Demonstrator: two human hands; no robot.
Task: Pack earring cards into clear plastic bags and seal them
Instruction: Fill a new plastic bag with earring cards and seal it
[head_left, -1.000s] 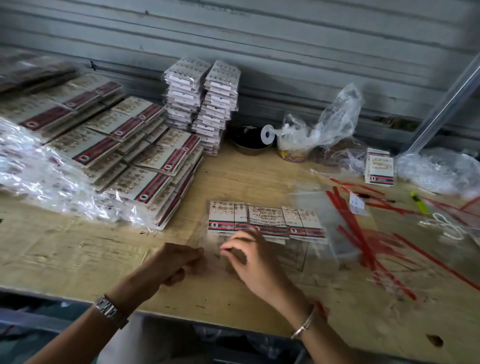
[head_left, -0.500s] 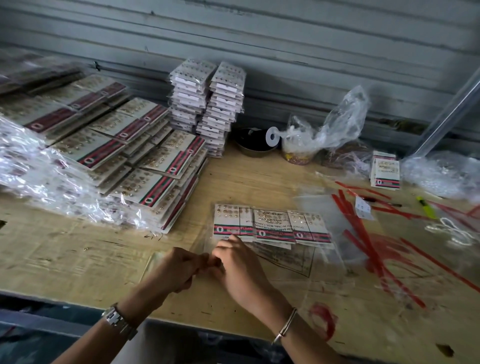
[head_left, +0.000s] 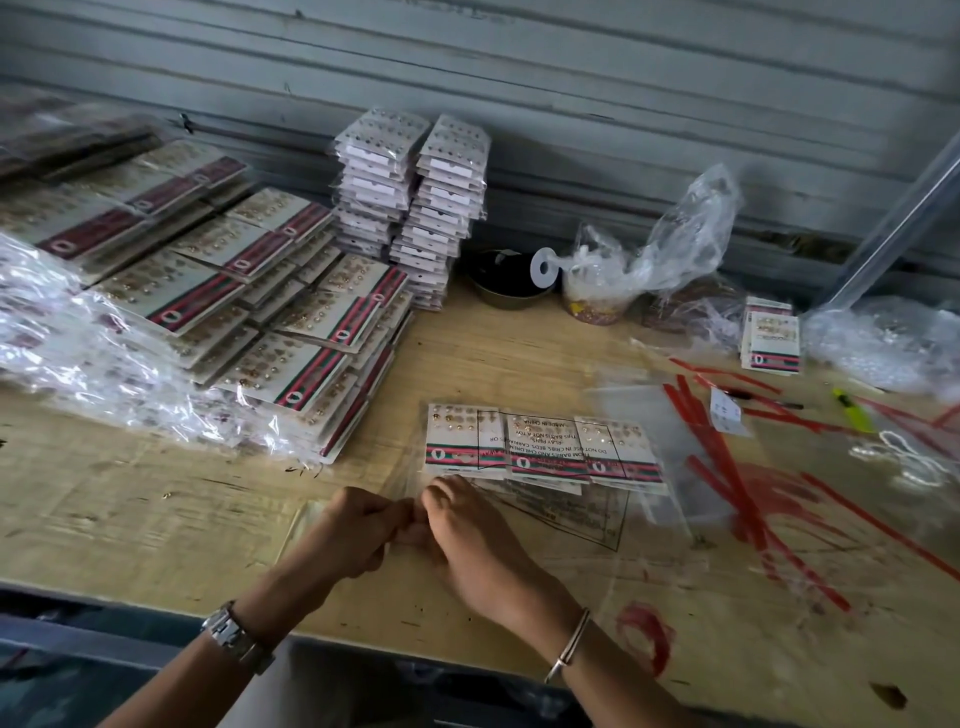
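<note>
Centre of frame: earring cards lie in an overlapping row on the table, under the printed film of the clear bag. I cannot tell if they are fully inside.

Lower centre: left hand and right hand meet with fingers curled, pinching the bag's near edge.

Judgement: the film is light, limp and slippery; the cards are thin but stiff. Hold the film at its mouth edge.

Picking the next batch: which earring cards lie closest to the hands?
The row of cards showing through the printed clear bag, just beyond the right hand; wrapped piles, tall stacks and the far-right pile lie farther.
</note>
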